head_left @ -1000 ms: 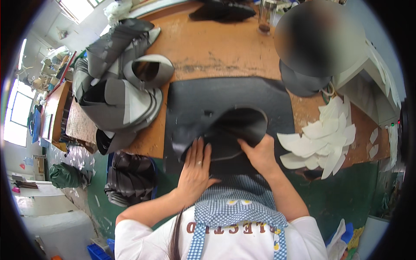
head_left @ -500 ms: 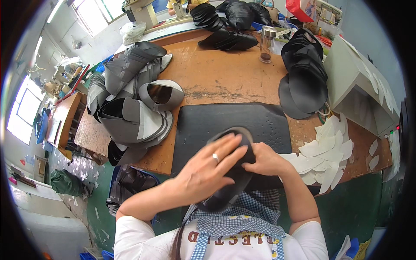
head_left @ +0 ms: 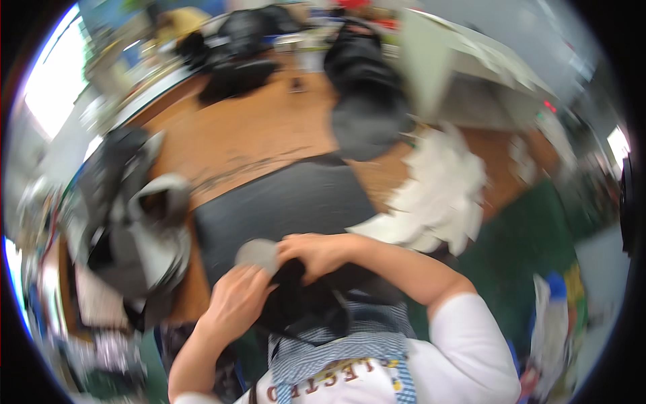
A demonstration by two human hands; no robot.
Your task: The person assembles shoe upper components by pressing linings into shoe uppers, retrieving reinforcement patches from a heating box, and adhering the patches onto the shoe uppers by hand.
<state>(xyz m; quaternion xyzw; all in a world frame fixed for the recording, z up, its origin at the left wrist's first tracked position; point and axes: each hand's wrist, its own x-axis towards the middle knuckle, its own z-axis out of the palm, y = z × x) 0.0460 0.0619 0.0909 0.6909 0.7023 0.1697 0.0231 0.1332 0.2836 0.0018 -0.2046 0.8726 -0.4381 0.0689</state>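
A black shoe upper (head_left: 299, 306) with a pale grey end (head_left: 257, 253) is held between both hands, just above the near edge of a black mat (head_left: 289, 202). My left hand (head_left: 235, 301) grips it on its left side, fingers closed at the base of the grey end. From the right, my right hand (head_left: 313, 254) has its fingers closed on the upper beside that same end. The lower black part hangs toward the apron. Motion blur hides the fine detail of the fingertips.
Stacked grey and black uppers (head_left: 124, 249) stand at the table's left. Loose white cut pieces (head_left: 437, 188) lie to the right, with a pile of black pieces (head_left: 370, 121) and a pale open-fronted box (head_left: 471, 87) beyond. More black pieces (head_left: 239, 79) lie at the back.
My view has swung to the right and blurred. My left hand, earlier spread flat over the upper, now grips its side. The upper is turned, showing its pale grey end.
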